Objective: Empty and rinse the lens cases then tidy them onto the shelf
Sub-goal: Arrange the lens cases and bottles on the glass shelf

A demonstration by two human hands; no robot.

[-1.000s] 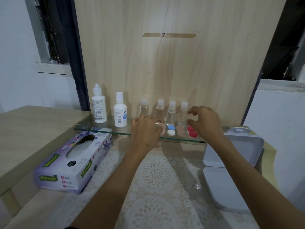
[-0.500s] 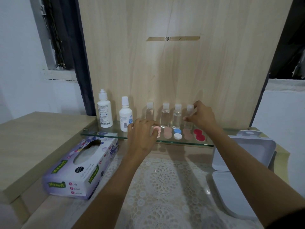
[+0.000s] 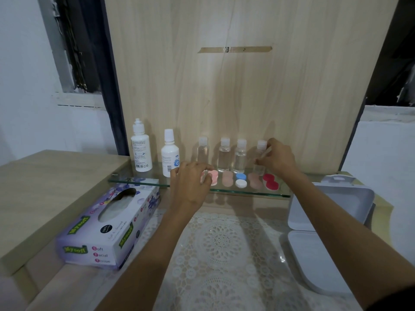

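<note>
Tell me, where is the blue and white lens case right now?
In the head view, the blue and white lens case lies mid-row on the glass shelf, between two dusty-pink cases and just in front of a clear bottle.

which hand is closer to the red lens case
Right. The right hand grips the rightmost clear bottle just behind the red lens case; the left hand holds the pink lens case at the row's far end.

A purple-and-white cardboard tissue box [image 3: 107, 230] lies on the table [image 3: 67, 288], left of a white lace cloth [image 3: 222, 243]. A white hinged plastic box [image 3: 314, 259] sits open at the right. Two white squeeze bottles [image 3: 141, 153] and four small clear capped bottles [image 3: 224, 157] line up before a pale wooden panel [image 3: 247, 97] bearing a tape strip [image 3: 234, 49].
</note>
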